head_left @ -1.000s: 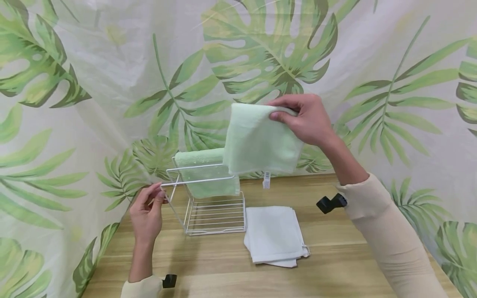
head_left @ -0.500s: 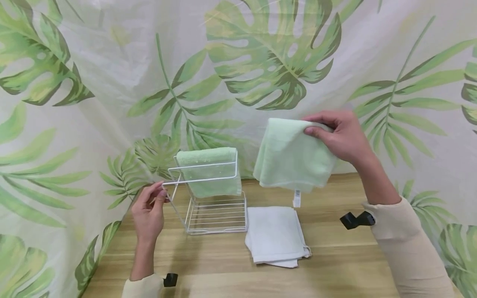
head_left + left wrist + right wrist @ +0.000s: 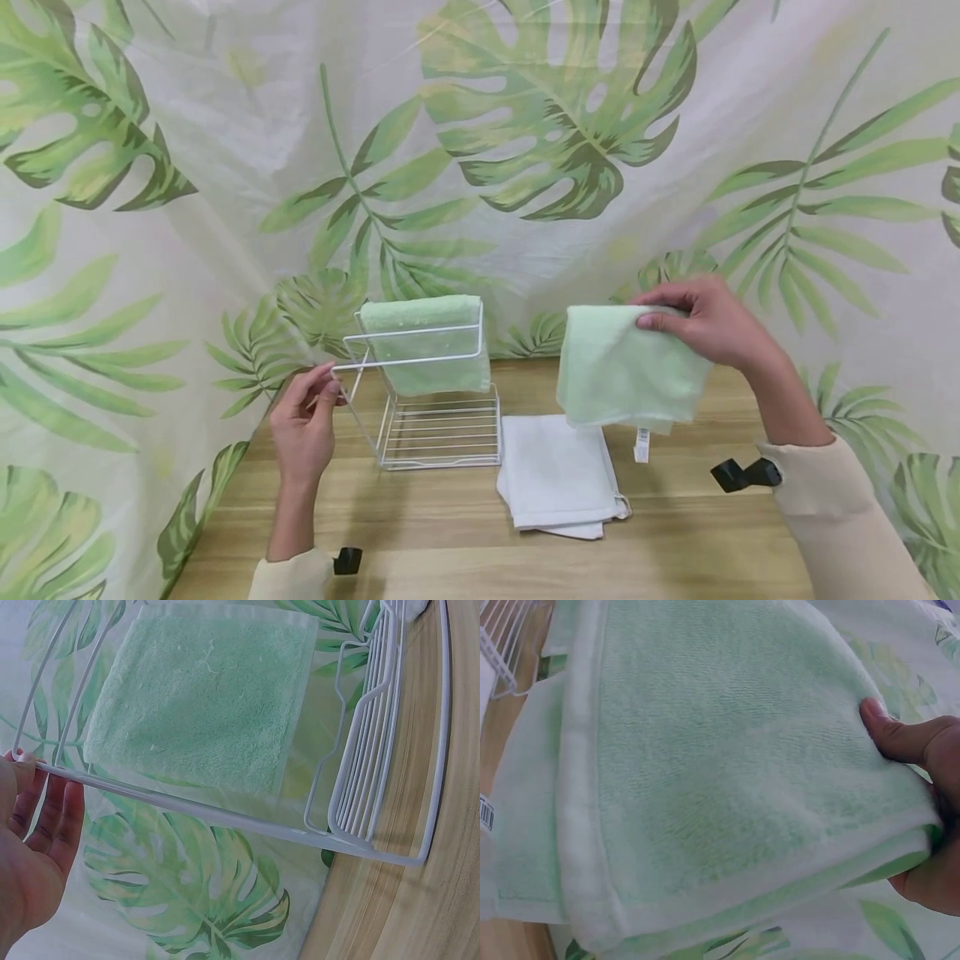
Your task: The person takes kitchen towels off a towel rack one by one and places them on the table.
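A folded light green towel (image 3: 633,367) hangs from my right hand (image 3: 708,321), pinched along its upper edge between thumb and fingers. In the right wrist view the towel (image 3: 727,765) fills most of the picture, its layers folded over. My left hand (image 3: 303,421) grips the upper left corner of a white wire rack (image 3: 442,462). Over the rack's rear bar drapes another green towel (image 3: 427,379), also seen in the left wrist view as a fuzzy towel (image 3: 202,697). Folded white towels (image 3: 558,487) lie on the table, right of the rack and partly below the hanging towel.
The wooden table (image 3: 420,550) carries the rack and the white towels. Behind it hangs a leaf-patterned curtain (image 3: 525,258). A small white label (image 3: 641,446) dangles below the held towel. Black camera mounts sit at both wrists.
My right hand has carried its green towel away from the rack, to the right and down, now beside and above the white towels. The left hand keeps its grip on the rack.
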Demonstrator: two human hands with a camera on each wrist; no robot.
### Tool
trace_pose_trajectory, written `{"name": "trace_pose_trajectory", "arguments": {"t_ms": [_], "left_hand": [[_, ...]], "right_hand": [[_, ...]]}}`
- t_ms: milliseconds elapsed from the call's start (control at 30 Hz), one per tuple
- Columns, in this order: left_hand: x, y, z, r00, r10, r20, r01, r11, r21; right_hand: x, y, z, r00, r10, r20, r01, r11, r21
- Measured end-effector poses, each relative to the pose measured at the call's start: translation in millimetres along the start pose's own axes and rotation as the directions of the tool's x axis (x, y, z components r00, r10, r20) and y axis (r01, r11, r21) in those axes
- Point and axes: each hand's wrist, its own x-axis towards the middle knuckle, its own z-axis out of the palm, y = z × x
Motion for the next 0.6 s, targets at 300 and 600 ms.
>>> {"name": "trace_pose_trajectory", "arguments": {"t_ms": [300,600], "left_hand": [[0.3,0.2,0.0,1.0,-0.022,-0.002,0.022,0.997,0.068],[-0.7,2.7,0.7,1.0,-0.023,-0.007,0.023,0.998,0.055]], "right_hand": [[-27.5,25,7,0.99,0.032,0.136,-0.032,0.999,-0.003],[-56.6,46,4,0.986,0.011,0.167,-0.014,1.0,0.015]]}}
